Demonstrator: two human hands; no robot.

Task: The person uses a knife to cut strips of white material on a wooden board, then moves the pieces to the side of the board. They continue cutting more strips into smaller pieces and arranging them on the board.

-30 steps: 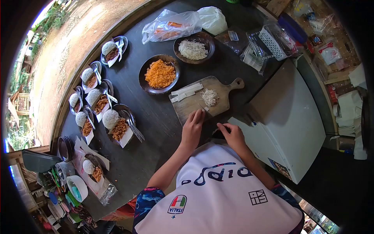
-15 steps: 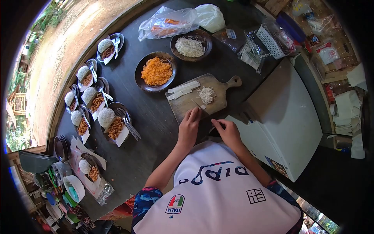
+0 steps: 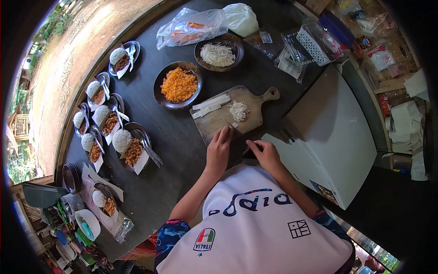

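Observation:
A wooden cutting board (image 3: 207, 130) with a handle lies in front of me. White flat strips (image 3: 211, 105) lie on its left part, and a small heap of thin white shreds (image 3: 238, 111) sits at its middle. My left hand (image 3: 219, 145) is closed, fingertips together at the board's near edge, beside a short white piece (image 3: 235, 124). Just right of the board's near corner, my right hand (image 3: 266, 154) is closed, thumb against curled fingers; what it holds, if anything, I cannot make out.
Beyond the board stand bowls of shredded orange food (image 3: 178, 85) and white shreds (image 3: 218, 54), near plastic bags (image 3: 194, 27). Plates with rice mounds (image 3: 122, 140) and brown food line the left side. A white chest-like surface (image 3: 324, 132) is at right, and stacked dark plates (image 3: 70, 178) lower left.
The view has shifted slightly, so the table's contents sit a little further left. Both hands keep nearly the same pose beside the board.

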